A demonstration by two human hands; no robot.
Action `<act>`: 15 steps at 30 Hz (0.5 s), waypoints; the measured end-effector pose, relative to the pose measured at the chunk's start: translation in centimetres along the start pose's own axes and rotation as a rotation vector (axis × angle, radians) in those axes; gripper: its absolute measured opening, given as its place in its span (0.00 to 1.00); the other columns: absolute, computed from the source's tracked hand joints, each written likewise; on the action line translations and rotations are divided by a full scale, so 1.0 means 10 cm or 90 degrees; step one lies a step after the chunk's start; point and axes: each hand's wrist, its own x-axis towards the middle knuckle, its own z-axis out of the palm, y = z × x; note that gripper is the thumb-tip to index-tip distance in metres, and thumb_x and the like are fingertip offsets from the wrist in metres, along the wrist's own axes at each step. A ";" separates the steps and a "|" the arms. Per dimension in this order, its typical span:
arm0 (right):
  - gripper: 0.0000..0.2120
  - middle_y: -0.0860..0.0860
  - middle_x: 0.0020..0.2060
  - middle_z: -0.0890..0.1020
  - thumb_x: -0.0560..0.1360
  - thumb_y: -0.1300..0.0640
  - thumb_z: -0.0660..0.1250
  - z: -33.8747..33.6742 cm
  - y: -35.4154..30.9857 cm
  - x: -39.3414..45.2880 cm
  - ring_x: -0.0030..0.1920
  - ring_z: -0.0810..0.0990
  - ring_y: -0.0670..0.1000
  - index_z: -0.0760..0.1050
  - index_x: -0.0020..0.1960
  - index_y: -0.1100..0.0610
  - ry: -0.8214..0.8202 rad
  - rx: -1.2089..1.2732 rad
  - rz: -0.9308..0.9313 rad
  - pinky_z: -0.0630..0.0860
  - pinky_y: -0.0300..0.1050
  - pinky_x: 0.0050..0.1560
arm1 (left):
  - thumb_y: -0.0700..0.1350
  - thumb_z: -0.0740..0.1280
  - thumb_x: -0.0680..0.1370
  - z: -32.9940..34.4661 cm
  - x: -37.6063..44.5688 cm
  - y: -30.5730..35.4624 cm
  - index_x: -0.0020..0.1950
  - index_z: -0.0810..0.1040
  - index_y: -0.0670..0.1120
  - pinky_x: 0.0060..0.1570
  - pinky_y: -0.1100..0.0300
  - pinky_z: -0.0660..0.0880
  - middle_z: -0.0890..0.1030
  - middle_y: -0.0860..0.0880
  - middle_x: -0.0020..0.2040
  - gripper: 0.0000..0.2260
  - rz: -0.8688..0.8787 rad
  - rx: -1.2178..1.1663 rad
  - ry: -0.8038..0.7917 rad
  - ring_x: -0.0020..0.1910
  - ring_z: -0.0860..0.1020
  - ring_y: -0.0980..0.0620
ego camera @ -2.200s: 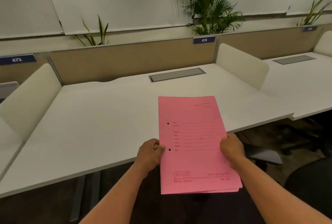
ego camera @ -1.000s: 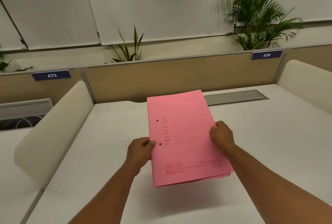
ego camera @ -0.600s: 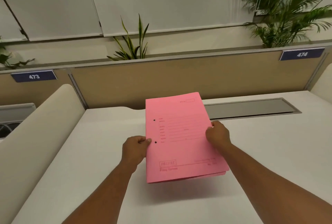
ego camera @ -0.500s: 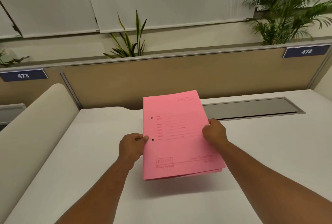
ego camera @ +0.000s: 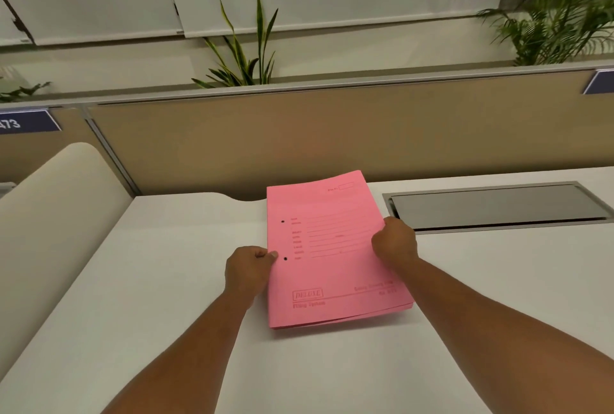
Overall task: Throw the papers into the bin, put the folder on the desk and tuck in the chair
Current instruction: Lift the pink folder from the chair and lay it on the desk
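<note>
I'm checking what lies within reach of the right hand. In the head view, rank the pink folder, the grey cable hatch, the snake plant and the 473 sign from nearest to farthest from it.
From the right hand:
1. Pink folder, gripped at its right edge.
2. Grey cable hatch, set in the desk to the right.
3. Snake plant, behind the partition.
4. 473 sign, far left on the partition.

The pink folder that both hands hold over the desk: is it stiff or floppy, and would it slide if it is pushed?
The pink folder looks like thin card: probably light and somewhat floppy, since the left hand and right hand each grip one side. Its near edge shows loose layers, so it may fan open. On the smooth white desk it would likely slide easily.
</note>
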 end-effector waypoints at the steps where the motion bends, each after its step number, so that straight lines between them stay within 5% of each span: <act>1: 0.09 0.58 0.48 0.82 0.77 0.64 0.59 0.03 0.00 0.02 0.44 0.79 0.58 0.76 0.53 0.63 0.003 -0.021 -0.003 0.77 0.50 0.44 | 0.48 0.70 0.77 0.02 0.02 -0.01 0.42 0.85 0.39 0.50 0.48 0.80 0.86 0.43 0.41 0.12 -0.001 0.005 0.004 0.44 0.83 0.39; 9: 0.07 0.54 0.41 0.77 0.77 0.65 0.59 0.23 0.05 0.07 0.39 0.74 0.54 0.75 0.51 0.63 -0.008 -0.129 -0.036 0.70 0.45 0.39 | 0.47 0.71 0.76 0.06 0.16 -0.11 0.46 0.86 0.42 0.48 0.55 0.77 0.86 0.46 0.43 0.10 -0.008 0.066 0.029 0.45 0.82 0.44; 15: 0.08 0.58 0.51 0.80 0.77 0.63 0.61 0.27 0.12 0.10 0.42 0.76 0.55 0.74 0.55 0.63 -0.001 -0.150 -0.052 0.74 0.46 0.42 | 0.48 0.71 0.76 0.13 0.18 -0.11 0.47 0.86 0.41 0.47 0.57 0.75 0.86 0.44 0.44 0.10 0.003 0.107 0.047 0.44 0.82 0.44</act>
